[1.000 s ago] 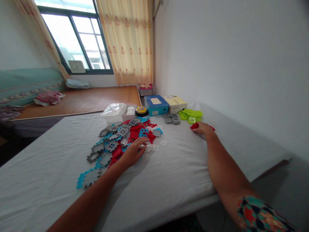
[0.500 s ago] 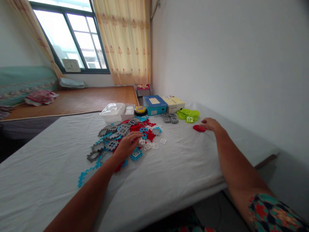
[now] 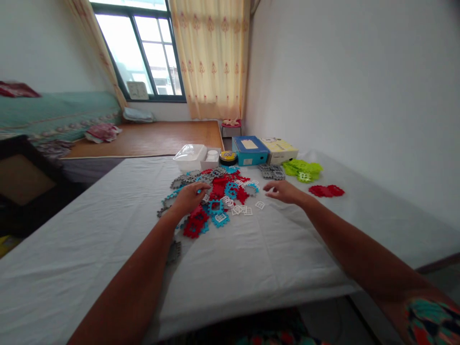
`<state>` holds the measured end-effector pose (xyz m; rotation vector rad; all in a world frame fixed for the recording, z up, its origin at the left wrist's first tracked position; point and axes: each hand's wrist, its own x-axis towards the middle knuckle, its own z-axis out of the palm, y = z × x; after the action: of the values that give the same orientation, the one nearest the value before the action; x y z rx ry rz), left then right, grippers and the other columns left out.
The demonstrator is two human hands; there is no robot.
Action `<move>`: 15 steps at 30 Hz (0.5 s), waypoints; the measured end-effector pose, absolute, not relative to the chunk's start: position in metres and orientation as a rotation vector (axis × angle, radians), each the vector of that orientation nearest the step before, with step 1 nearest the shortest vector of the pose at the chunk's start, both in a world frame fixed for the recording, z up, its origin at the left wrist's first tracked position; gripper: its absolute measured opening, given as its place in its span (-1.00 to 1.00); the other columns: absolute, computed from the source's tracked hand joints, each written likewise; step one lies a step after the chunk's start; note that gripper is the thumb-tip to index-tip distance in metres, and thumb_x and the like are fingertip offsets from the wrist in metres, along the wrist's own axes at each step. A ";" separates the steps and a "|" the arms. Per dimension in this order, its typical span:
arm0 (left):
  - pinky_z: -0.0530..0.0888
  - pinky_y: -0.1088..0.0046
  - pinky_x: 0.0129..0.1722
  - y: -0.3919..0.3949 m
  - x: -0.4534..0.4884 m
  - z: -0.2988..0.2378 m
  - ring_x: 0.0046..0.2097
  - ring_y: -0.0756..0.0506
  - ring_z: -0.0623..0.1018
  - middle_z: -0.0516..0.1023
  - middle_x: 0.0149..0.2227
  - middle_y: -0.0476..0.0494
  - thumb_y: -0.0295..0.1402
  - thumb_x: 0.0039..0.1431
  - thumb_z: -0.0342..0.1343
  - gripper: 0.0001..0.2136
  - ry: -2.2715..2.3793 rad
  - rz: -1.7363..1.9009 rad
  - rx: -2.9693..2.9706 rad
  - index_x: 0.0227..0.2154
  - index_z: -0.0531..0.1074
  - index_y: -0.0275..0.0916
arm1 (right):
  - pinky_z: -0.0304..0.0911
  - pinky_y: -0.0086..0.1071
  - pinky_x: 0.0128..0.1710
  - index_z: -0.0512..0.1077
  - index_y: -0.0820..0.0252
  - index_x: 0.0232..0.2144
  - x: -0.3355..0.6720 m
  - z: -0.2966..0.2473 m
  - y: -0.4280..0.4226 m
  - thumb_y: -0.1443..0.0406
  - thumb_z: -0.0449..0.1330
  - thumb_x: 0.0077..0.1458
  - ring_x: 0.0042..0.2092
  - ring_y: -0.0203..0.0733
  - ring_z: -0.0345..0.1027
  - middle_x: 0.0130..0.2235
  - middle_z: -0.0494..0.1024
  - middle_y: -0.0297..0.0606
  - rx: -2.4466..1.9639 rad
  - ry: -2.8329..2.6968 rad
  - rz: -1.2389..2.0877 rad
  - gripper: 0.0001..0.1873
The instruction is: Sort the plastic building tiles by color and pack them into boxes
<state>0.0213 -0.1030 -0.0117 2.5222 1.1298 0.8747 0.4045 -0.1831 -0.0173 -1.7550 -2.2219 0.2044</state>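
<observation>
My left hand (image 3: 190, 197) hovers over the left side of a mixed pile of flat notched plastic building pieces, its fingers loosely bent and a small gap showing between thumb and fingers. Nothing can be made out in it. Under and around it lie grey pieces (image 3: 179, 181), red pieces (image 3: 196, 222) and blue square frames (image 3: 215, 207). To the pile's right, my right hand (image 3: 282, 191) is above the sheet with thumb and fingers apart, holding nothing. Small white window-grid pieces (image 3: 237, 210) lie between the hands. Farther right rest red pieces (image 3: 326, 191), apart from the pile.
Yellow-green pieces (image 3: 304, 170) and stacked grey pieces (image 3: 271, 171) lie along the wall side. Behind the pile stand a clear plastic container (image 3: 189, 155), a round black-and-yellow tin (image 3: 228, 158), a blue box (image 3: 249, 151) and a yellow box (image 3: 279, 151). White cloth (image 3: 251, 268) covers the table.
My right hand has let go of the red piece at the right and moved left toward the pile. My left hand stays over the pile. The camera view has turned left.
</observation>
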 end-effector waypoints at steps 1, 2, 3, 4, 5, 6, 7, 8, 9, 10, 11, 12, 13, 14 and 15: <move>0.45 0.33 -0.04 -0.104 0.021 -0.013 -0.16 -0.11 0.56 0.61 -0.18 -0.09 -0.33 0.17 -0.02 -0.74 1.113 0.826 2.541 -0.22 0.56 -0.15 | 0.33 -0.38 -0.18 0.50 0.10 -0.10 0.385 -0.021 -0.179 0.25 0.21 0.10 -0.23 -0.22 0.47 -0.12 0.58 -0.26 -1.648 -2.265 0.185 -0.72; 0.45 0.34 -0.05 -0.106 0.021 -0.014 -0.16 -0.11 0.56 0.61 -0.18 -0.09 -0.31 0.18 -0.02 -0.74 1.083 0.774 2.558 -0.21 0.56 -0.15 | 0.33 -0.33 -0.12 0.47 0.10 -0.06 0.368 -0.025 -0.175 0.25 0.22 0.09 -0.17 -0.18 0.46 -0.07 0.56 -0.22 -1.574 -2.284 0.123 -0.67; 0.45 0.35 -0.05 -0.108 0.023 -0.015 -0.15 -0.11 0.56 0.60 -0.18 -0.09 -0.29 0.19 -0.01 -0.75 1.042 0.722 2.577 -0.20 0.55 -0.15 | 0.31 -0.28 -0.07 0.44 0.10 -0.01 0.355 -0.030 -0.172 0.24 0.24 0.08 -0.09 -0.13 0.43 -0.01 0.53 -0.17 -1.536 -2.281 0.040 -0.61; 0.44 0.35 -0.04 -0.111 0.025 -0.016 -0.13 -0.11 0.55 0.60 -0.17 -0.10 -0.26 0.20 0.00 -0.75 0.997 0.679 2.597 -0.18 0.55 -0.14 | 0.29 -0.22 -0.02 0.41 0.11 0.03 0.345 -0.036 -0.170 0.22 0.25 0.07 -0.01 -0.08 0.39 0.04 0.49 -0.12 -1.537 -2.259 -0.042 -0.56; 0.43 0.34 -0.02 -0.115 0.027 -0.018 -0.09 -0.12 0.53 0.59 -0.14 -0.11 -0.24 0.20 0.02 -0.74 0.951 0.644 2.622 -0.15 0.54 -0.14 | 0.26 -0.16 0.02 0.39 0.12 0.05 0.339 -0.042 -0.167 0.20 0.26 0.06 0.04 -0.03 0.34 0.07 0.46 -0.08 -1.563 -2.226 -0.103 -0.52; 0.41 0.32 0.01 -0.118 0.030 -0.019 -0.05 -0.13 0.51 0.57 -0.10 -0.12 -0.21 0.19 0.05 -0.73 0.905 0.614 2.652 -0.12 0.53 -0.14 | 0.25 -0.12 0.03 0.39 0.14 0.06 0.335 -0.048 -0.165 0.19 0.27 0.06 0.05 0.00 0.32 0.07 0.46 -0.04 -1.594 -2.195 -0.133 -0.51; 0.39 0.31 0.04 -0.121 0.033 -0.020 -0.01 -0.15 0.49 0.55 -0.07 -0.13 -0.19 0.17 0.09 -0.71 0.864 0.585 2.685 -0.09 0.51 -0.13 | 0.24 -0.10 0.04 0.40 0.16 0.04 0.333 -0.053 -0.164 0.20 0.27 0.06 0.05 0.01 0.33 0.05 0.47 -0.03 -1.610 -2.178 -0.132 -0.52; 0.37 0.30 0.06 -0.124 0.035 -0.021 0.02 -0.16 0.47 0.54 -0.04 -0.14 -0.18 0.14 0.13 -0.69 0.829 0.559 2.716 -0.07 0.50 -0.12 | 0.23 -0.09 0.04 0.41 0.18 0.02 0.333 -0.058 -0.163 0.23 0.26 0.07 0.03 0.01 0.34 0.03 0.50 -0.03 -1.593 -2.181 -0.103 -0.55; 0.36 0.30 0.07 -0.126 0.038 -0.022 0.03 -0.17 0.45 0.52 -0.03 -0.14 -0.18 0.12 0.16 -0.67 0.802 0.536 2.741 -0.05 0.49 -0.11 | 0.23 -0.10 0.05 0.43 0.19 0.00 0.333 -0.061 -0.163 0.26 0.25 0.08 0.02 -0.01 0.35 0.00 0.52 -0.05 -1.542 -2.199 -0.054 -0.59; 0.36 0.31 0.07 -0.127 0.039 -0.023 0.02 -0.17 0.45 0.52 -0.03 -0.14 -0.19 0.11 0.18 -0.67 0.783 0.516 2.759 -0.06 0.49 -0.10 | 0.24 -0.13 0.04 0.45 0.18 -0.02 0.334 -0.063 -0.164 0.28 0.24 0.09 0.00 -0.04 0.36 -0.02 0.53 -0.09 -1.471 -2.217 0.009 -0.63; 0.36 0.32 0.06 -0.128 0.040 -0.023 0.00 -0.16 0.46 0.52 -0.05 -0.14 -0.21 0.11 0.17 -0.70 0.775 0.501 2.769 -0.08 0.50 -0.10 | 0.25 -0.15 0.02 0.46 0.16 -0.04 0.334 -0.063 -0.165 0.29 0.23 0.09 -0.01 -0.06 0.37 -0.04 0.54 -0.12 -1.401 -2.224 0.074 -0.65; 0.36 0.33 0.04 -0.128 0.041 -0.023 -0.02 -0.15 0.47 0.53 -0.08 -0.13 -0.23 0.13 0.16 -0.74 0.777 0.493 2.770 -0.12 0.52 -0.10 | 0.27 -0.17 0.00 0.47 0.14 -0.06 0.334 -0.063 -0.166 0.27 0.23 0.09 -0.03 -0.08 0.38 -0.06 0.55 -0.16 -1.347 -2.212 0.132 -0.67; 0.37 0.35 0.02 -0.128 0.041 -0.023 -0.05 -0.14 0.48 0.53 -0.11 -0.12 -0.26 0.15 0.13 -0.79 0.788 0.486 2.767 -0.16 0.53 -0.10 | 0.28 -0.19 -0.02 0.48 0.11 -0.07 0.334 -0.061 -0.168 0.24 0.24 0.09 -0.05 -0.09 0.39 -0.07 0.56 -0.19 -1.312 -2.188 0.178 -0.68; 0.38 0.37 0.00 -0.128 0.040 -0.022 -0.07 -0.13 0.48 0.54 -0.14 -0.10 -0.28 0.16 0.12 -0.83 0.806 0.480 2.761 -0.21 0.53 -0.10 | 0.29 -0.19 -0.04 0.49 0.09 -0.08 0.332 -0.060 -0.169 0.20 0.24 0.09 -0.06 -0.10 0.39 -0.08 0.56 -0.21 -1.292 -2.157 0.205 -0.69; 0.38 0.39 -0.03 -0.128 0.040 -0.021 -0.09 -0.12 0.49 0.54 -0.17 -0.09 -0.29 0.16 0.10 -0.85 0.826 0.469 2.757 -0.25 0.54 -0.11 | 0.29 -0.19 -0.04 0.49 0.08 -0.09 0.330 -0.059 -0.171 0.18 0.24 0.10 -0.07 -0.11 0.39 -0.09 0.56 -0.21 -1.281 -2.125 0.206 -0.70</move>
<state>0.0398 -0.1280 -0.0208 2.7566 0.8258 0.4687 0.3299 -0.1705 -0.0585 -1.2805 -2.1249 0.2059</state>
